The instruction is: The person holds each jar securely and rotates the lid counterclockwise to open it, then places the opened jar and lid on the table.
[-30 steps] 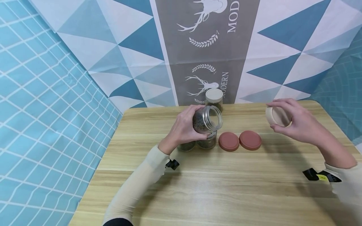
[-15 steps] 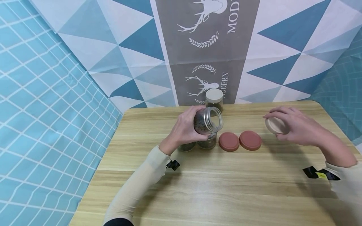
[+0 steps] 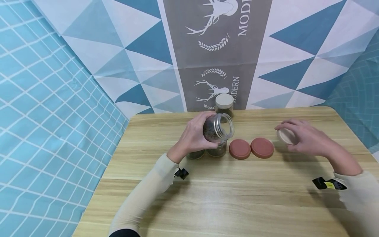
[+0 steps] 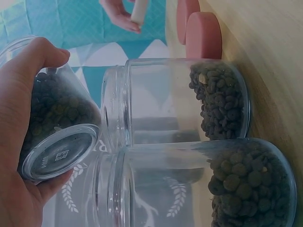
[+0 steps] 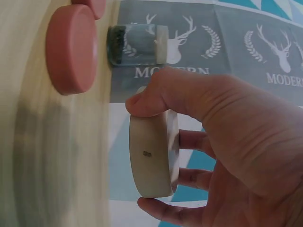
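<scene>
My left hand (image 3: 193, 133) grips a clear jar (image 3: 211, 128) of dark brown pellets, tilted with its uncovered mouth facing right. In the left wrist view, two more lidless clear jars stand side by side beneath it: one jar (image 4: 161, 101) with small pellets low inside, another jar (image 4: 165, 189) with larger ones. At the right, my right hand (image 3: 308, 138) holds a cream lid (image 5: 151, 151) by its rim between thumb and fingers, over the table. Two red lids, a nearer-left lid (image 3: 240, 149) and a right lid (image 3: 262, 147), lie flat between the hands.
A clear jar with a whitish lid (image 3: 224, 101) stands at the back edge of the wooden table (image 3: 225, 197), with dark contents inside. Patterned cloth (image 3: 148, 65) hangs behind the table, and blue checked cloth (image 3: 53, 131) covers the left side.
My right hand has come down and slightly left, turning the cream lid so it lies flatter. The left hand with its tilted jar has barely moved.
</scene>
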Tool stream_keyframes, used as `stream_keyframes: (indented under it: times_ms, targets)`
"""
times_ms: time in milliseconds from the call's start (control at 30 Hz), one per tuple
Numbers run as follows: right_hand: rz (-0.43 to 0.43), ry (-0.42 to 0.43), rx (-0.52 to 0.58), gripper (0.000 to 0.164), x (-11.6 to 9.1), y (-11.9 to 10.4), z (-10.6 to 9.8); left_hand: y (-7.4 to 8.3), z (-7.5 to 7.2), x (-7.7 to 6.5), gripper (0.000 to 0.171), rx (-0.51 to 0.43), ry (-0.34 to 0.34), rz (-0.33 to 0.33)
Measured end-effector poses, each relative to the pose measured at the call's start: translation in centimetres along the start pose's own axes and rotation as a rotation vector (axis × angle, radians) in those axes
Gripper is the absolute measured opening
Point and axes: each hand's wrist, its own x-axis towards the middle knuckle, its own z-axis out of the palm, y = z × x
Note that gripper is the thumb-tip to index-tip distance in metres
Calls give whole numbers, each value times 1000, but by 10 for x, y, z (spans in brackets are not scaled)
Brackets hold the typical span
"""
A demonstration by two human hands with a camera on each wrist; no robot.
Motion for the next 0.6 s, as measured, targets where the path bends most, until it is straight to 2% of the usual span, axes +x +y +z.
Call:
stream_keyframes:
  times_ms: [233,600]
  targets:
    - [48,-76,3,70,0,2,13,1,0,0,102,-17,1,2]
    - [63,-112,47,70,-3,13,31,0,2,1,102,-20,-1,6]
